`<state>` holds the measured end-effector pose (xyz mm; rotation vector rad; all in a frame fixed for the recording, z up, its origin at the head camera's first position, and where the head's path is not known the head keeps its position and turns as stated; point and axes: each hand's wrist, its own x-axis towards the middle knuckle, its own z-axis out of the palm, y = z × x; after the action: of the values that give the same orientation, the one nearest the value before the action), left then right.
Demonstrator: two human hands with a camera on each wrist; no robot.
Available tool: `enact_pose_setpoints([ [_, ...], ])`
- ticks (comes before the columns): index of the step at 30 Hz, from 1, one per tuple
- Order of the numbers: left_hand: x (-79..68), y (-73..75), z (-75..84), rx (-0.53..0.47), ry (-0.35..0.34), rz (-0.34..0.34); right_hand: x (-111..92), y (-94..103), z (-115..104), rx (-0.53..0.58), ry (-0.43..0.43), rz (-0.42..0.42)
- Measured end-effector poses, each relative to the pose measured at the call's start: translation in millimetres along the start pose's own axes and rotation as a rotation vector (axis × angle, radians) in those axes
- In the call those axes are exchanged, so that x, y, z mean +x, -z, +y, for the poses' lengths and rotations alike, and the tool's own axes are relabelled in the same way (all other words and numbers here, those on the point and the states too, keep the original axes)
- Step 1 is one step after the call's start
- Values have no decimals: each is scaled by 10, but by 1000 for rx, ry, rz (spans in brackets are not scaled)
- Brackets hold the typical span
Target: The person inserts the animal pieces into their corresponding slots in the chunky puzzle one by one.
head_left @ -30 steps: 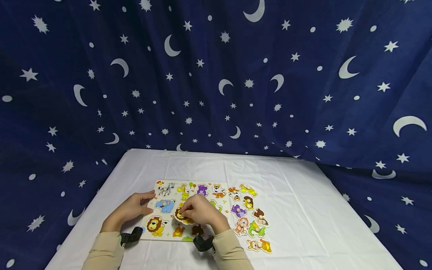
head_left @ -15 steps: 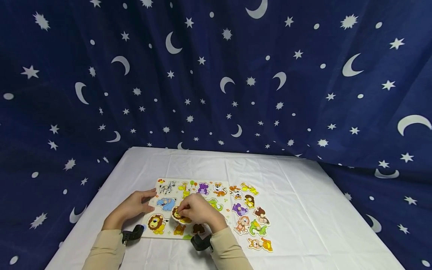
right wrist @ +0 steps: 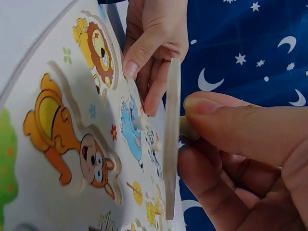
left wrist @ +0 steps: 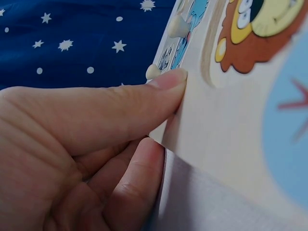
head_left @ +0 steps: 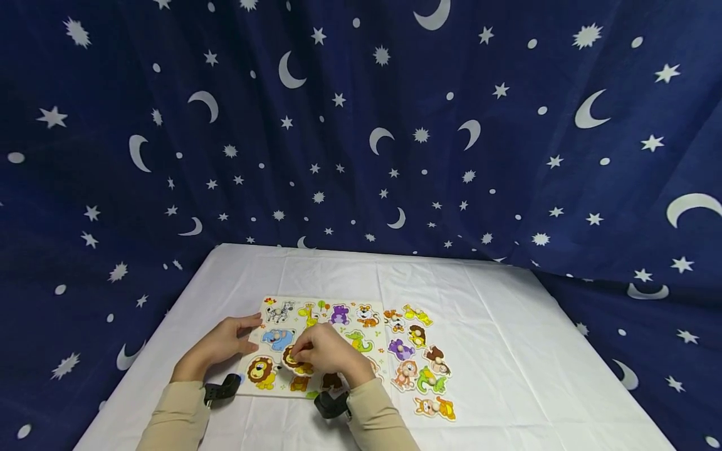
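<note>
1. A dark-blue curtain (head_left: 361,94) printed with white moons, stars and dots hangs behind the puzzle board.
2. A white cloth (head_left: 507,351) covers the table beneath the board.
3. The puzzle board (head_left: 284,388) lies flat, animal pictures facing up.
4. To the board's right, knobbed pieces lie loose on the cloth, among them the purple hippo piece (head_left: 401,350), the green crocodile piece (head_left: 432,381) and the kangaroo piece (head_left: 435,408).
5. The left hand (head_left: 221,343) lies at the board's left edge, thumb and fingertips apart and touching it.
6. The right hand (head_left: 326,351) is over the board's middle, thumb and finger narrowed in a pinch.
7. The lion piece (head_left: 299,368) hangs from that pinch, above the board and right of its printed lion.
8. The elephant piece (head_left: 277,339) and zebra piece (head_left: 280,311) sit in the board's left part.
9. The lion piece's pale knob (right wrist: 185,127) faces away from the board, between the pinching digits.
</note>
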<state>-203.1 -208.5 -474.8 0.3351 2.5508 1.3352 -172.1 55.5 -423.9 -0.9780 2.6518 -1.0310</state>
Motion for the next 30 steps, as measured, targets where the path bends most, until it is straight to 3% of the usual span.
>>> enact_pose_setpoints([
  [8,-40,-22,-10,14,-28,-5,77,-54,-65,63,-1,-7],
  [13,-39,-15,8,12,-44,9,131,-74,-94,47,8,4],
  [26,-17,-39,-23,-7,-14,23,200,-183,-63,117,-16,-24],
  [30,-26,2,-22,-4,-49,7,220,-205,-78,116,-30,-34],
])
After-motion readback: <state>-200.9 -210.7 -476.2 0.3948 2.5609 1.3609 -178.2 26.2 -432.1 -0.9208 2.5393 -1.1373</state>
